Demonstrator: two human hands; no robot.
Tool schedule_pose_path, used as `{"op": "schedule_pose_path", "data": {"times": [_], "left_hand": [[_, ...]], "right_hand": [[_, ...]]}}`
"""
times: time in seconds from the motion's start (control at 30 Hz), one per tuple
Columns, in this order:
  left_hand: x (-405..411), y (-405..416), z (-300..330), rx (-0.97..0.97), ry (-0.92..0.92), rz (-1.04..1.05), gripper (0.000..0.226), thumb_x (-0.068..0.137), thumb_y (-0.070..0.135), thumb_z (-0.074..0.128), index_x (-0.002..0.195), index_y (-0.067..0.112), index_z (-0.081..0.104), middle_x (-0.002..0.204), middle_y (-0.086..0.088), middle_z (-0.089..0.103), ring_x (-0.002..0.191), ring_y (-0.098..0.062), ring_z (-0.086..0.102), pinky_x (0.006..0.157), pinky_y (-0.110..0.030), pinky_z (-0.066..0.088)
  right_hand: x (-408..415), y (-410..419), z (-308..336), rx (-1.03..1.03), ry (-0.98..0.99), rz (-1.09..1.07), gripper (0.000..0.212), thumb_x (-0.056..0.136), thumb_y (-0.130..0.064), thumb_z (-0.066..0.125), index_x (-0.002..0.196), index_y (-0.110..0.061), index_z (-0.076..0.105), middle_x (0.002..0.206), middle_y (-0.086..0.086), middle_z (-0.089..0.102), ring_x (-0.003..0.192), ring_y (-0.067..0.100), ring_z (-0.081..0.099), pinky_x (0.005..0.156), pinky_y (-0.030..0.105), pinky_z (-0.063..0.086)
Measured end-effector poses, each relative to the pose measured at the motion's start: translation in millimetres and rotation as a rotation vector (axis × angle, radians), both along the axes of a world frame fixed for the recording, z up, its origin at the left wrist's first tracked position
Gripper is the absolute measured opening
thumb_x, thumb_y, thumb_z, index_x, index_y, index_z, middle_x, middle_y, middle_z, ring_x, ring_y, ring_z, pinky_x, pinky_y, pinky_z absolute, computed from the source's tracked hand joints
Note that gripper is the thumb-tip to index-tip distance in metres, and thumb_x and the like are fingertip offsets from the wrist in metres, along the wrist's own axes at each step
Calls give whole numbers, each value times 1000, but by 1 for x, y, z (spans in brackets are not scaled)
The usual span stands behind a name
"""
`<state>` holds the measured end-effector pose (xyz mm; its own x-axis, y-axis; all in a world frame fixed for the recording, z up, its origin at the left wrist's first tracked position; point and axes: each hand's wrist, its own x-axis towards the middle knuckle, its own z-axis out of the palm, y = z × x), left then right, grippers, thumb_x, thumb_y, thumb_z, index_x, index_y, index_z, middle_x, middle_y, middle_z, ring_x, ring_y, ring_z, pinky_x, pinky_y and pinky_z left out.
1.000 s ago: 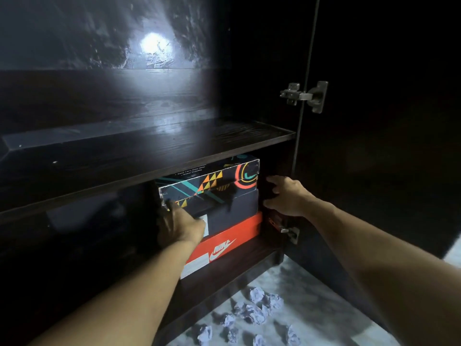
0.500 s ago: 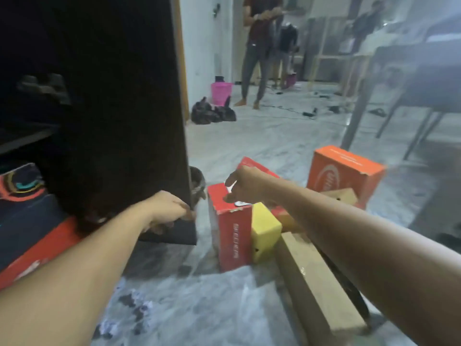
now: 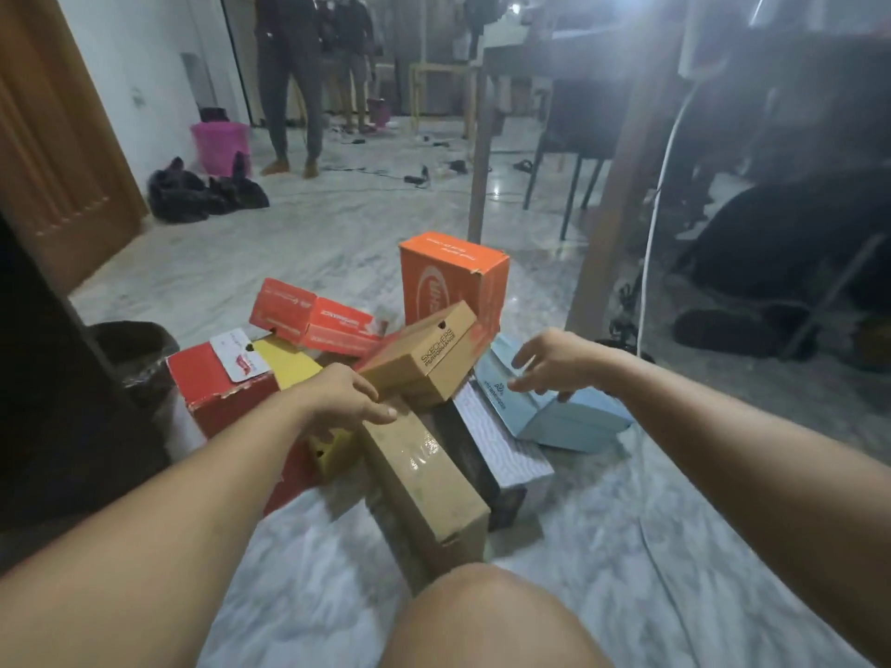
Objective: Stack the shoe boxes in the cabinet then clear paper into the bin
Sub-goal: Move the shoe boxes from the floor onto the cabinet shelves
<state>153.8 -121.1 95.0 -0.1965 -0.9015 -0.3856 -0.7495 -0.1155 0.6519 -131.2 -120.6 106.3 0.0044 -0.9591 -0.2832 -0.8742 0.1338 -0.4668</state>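
A lived-in room of a home or small work space. The marble floor [image 3: 337, 233] runs back from a heap of shoe boxes [image 3: 424, 364] at the centre. At the upper left stand a wooden door [image 3: 53, 151], a pink bucket [image 3: 219, 147] and black bags [image 3: 202, 192]. A table [image 3: 569, 60] and chairs fill the upper right, cables trail across the floor, and people [image 3: 289, 74] stand at the top.

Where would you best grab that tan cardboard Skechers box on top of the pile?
Probably by its two short ends, one hand each, coming from above. The tan cardboard Skechers box lies tilted atop the other boxes, uncovered, with the left hand already beside its near end.
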Motion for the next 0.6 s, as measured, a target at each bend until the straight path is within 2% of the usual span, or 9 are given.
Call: {"op": "schedule_pose_path", "data": {"times": [0.07,0.13,0.27,0.37,0.47,0.6], "left_hand": [[-19,-7,-9,-14,-3,-13,58,78,34,78,127,10,59,116,-6,62,99,-23,62,68,-30,52],[-39,-16,-19,-43,0,-23,57,79,32,78,127,8,60,115,-5,61,98,-20,61,65,-27,50],[-85,-39,-45,-94,21,-31,47,78,28,78,118,8,65,115,-6,65,99,-22,63,86,-33,53],[-125,-52,-64,-101,60,-37,56,77,29,78,125,7,60,118,-6,64,105,-22,61,94,-36,50],[-166,-63,-83,-99,95,-52,59,78,29,77,130,8,57,127,-9,60,115,-23,58,100,-37,46],[-211,-79,-108,-129,114,-46,70,79,38,74,136,8,48,140,-8,51,128,-26,48,103,-37,41]], "right_hand": [[-23,2,-17,9,3,-86,44,83,-30,75,121,-10,63,87,4,68,79,16,67,61,35,61],[-43,3,-33,-10,5,-188,36,82,-29,75,110,-7,68,77,4,67,76,19,66,64,39,62],[-74,-2,-74,-10,-61,-371,26,84,-24,70,101,-5,70,81,11,69,84,26,69,66,43,62],[-97,-12,-105,-14,-115,-476,20,85,-17,63,98,-4,70,81,13,69,81,27,69,66,43,62],[-121,-26,-136,-10,-189,-587,21,88,-19,61,98,-3,69,96,17,70,89,31,70,66,45,61],[-149,-47,-170,7,-313,-742,31,91,-28,59,108,-3,64,99,15,66,90,32,70,66,43,60]]}}
